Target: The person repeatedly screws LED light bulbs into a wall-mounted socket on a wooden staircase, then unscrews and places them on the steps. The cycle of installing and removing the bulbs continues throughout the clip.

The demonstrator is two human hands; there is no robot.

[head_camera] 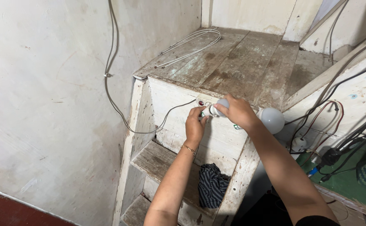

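Note:
My right hand (238,112) wraps around a white light bulb (217,107) held sideways at the top front edge of a worn wooden shelf unit (237,62). My left hand (196,124), with a thin bracelet at the wrist, pinches the bulb's base end where it meets a white socket fitting with a small red light (201,103) on the shelf front. A second white bulb (272,120) sits just right of my right wrist, fixed at the shelf's corner.
A grey cable (115,104) runs down the left wall and across to the fitting. A looped white cable (191,42) lies on the shelf top. A striped dark cloth (211,185) rests on a lower shelf. Tangled wires and plugs (325,125) hang at right above a green surface (350,184).

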